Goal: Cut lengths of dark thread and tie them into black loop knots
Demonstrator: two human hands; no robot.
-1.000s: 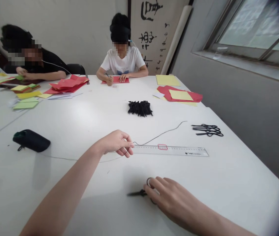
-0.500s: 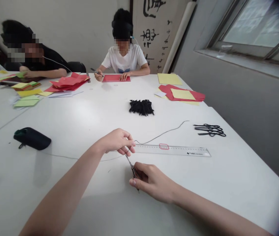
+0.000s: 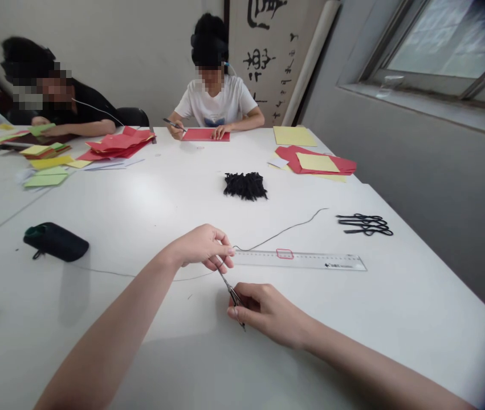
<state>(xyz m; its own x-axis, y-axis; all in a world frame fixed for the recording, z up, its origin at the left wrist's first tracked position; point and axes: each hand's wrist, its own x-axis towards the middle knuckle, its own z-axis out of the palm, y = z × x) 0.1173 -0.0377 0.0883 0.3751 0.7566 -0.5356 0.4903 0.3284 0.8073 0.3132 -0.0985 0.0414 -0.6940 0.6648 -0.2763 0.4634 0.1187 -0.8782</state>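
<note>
Between the fingertips of my left hand [image 3: 206,246] a thin black cord [image 3: 282,229] is pinched, at the left end of a clear ruler [image 3: 306,261]. One length of the cord curves away to the right above the ruler. Another stretch runs left along the table to a dark spool [image 3: 56,242] lying on its side. My right hand [image 3: 263,313] grips small metal scissors [image 3: 234,297], their blades pointing up and left at the cord under my left fingers. Whether the blades touch the cord, I cannot tell.
Beyond the ruler lies a bundle of short black cords [image 3: 246,186]. Looped black cords [image 3: 366,224] sit to the right. Red and yellow papers [image 3: 319,162] lie farther back. Two people work across the white table [image 3: 174,364], one with a pen on red paper [image 3: 206,135].
My right hand and the scissors have shifted slightly right. My left hand stays nearly still on the cord. Across the table, the hand with the pen has moved a little right.
</note>
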